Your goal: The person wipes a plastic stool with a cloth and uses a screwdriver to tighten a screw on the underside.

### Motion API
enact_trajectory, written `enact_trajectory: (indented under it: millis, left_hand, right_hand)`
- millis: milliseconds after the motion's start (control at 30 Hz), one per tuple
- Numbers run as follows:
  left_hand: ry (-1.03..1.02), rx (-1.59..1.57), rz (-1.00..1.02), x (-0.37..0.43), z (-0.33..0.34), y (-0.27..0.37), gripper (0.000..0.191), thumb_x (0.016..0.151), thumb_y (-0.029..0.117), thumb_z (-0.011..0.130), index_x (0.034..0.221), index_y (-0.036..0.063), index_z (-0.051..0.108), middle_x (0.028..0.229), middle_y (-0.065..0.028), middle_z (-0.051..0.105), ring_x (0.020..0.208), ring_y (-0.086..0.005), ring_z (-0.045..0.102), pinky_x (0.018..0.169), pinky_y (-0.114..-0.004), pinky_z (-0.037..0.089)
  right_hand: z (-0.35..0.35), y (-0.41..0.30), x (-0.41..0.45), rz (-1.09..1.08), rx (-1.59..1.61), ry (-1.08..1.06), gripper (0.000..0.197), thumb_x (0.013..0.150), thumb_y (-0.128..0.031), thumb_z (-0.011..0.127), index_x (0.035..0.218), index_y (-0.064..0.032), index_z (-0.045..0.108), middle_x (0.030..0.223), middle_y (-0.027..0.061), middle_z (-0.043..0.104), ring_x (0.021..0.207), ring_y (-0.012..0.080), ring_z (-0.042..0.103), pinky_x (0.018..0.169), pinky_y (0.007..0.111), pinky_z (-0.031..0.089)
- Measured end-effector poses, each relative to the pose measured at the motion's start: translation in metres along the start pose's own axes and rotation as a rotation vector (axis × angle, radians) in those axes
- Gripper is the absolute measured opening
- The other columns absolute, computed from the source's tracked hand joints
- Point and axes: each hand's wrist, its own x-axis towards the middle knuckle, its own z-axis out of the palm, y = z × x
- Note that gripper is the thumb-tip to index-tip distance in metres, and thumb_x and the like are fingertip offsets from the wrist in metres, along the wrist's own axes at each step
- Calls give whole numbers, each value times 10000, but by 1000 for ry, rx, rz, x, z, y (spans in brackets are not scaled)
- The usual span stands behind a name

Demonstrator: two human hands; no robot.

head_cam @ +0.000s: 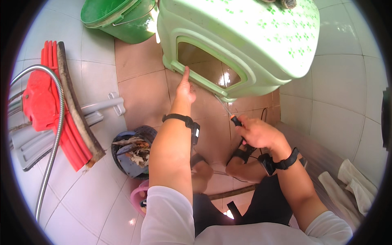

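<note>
A light-green plastic stool (269,52) with a flower-patterned top and an oval opening in its side stands tilted in view before me. My left hand (186,88) is at the lower rim of that opening, the thumb or a finger laid on the rim; whether the other fingers grip it from below is hidden. In my right hand (258,131) is a screwdriver (235,120) with a black and orange handle. Its metal shaft points up and left, and the tip reaches the stool's lower edge, near a foot; the exact contact cannot be seen.
A green bucket (134,29) stands behind at the left. Red and grey squeegee mops (39,101) and a metal shower hose (61,107) are further left. A basket of debris (114,153) and a pink basin (134,197) sit beside my left arm. Cloths (358,186) lie at right.
</note>
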Motion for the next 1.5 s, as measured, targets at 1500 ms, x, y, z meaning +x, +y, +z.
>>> enact_trajectory:
  millis: [1500]
  left_hand:
    - [-197,210,270,-18,45,-7,1049,760,702,576,1513,109,151,1526,-196,232,1374,-391,280,1100,-605,139]
  right_hand:
    - [61,60,33,-170,-333,447,538,755,35,510,1275,105,390,917,322,569,708,469,611,643,503,524]
